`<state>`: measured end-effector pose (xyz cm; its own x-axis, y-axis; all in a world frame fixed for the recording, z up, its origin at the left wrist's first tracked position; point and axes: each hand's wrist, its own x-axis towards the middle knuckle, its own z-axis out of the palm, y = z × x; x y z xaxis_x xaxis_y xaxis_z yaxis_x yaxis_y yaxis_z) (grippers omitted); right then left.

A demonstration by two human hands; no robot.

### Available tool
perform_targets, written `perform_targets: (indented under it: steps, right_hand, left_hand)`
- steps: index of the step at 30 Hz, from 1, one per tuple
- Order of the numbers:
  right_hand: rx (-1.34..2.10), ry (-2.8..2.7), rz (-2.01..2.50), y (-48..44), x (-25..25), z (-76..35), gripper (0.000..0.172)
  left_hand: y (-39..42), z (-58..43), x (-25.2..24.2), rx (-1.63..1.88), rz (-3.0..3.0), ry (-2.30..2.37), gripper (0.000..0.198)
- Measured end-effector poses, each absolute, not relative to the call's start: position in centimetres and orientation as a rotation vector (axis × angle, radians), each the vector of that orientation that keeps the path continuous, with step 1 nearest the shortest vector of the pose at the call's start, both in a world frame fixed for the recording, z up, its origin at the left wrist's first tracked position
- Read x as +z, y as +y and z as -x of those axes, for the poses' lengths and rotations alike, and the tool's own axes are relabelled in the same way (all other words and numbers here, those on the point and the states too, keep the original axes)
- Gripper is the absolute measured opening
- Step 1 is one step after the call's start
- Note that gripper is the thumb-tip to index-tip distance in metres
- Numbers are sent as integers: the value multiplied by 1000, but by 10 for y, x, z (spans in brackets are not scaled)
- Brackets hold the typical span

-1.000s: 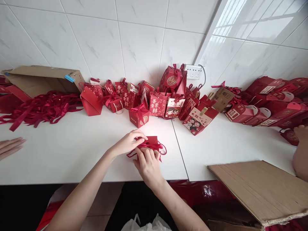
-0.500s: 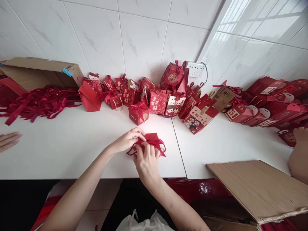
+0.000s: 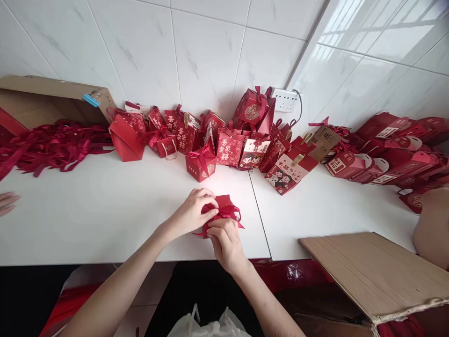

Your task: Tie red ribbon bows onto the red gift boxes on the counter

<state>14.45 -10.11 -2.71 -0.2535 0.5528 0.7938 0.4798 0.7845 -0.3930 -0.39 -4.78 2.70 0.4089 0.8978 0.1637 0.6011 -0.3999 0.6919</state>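
Left hand [image 3: 192, 214] closed on small red paper gift box [image 3: 222, 202]; right hand [image 3: 227, 243] pinching red satin ribbon [image 3: 232, 213]; box likely light, crushable, so hold sides

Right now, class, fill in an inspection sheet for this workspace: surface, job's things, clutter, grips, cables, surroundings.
Surface: white table, two tops butted together.
Job's things: red box with ribbon, near the front edge.
Clutter: row of boxes along the wall; ribbon pile and carton at left; cardboard at right.
Grips: left hand closed on the box; right hand pinching the ribbon.
Cables: one cord at the socket.
Surroundings: tiled wall; another person's hand at left, an arm at right.
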Motion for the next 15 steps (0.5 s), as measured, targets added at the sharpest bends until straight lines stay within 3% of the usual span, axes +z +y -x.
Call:
perform_targets:
  steps: [6,15]
  right_hand:
    - [81,-1902,780,-101,-27,-145,14]
    - [41,-1936,688,-107,-31,-146,18]
  left_hand:
    - [-53,-7,17,812,-2146,1365,8]
    - [-54,-9,11,901,-2002,1387,11]
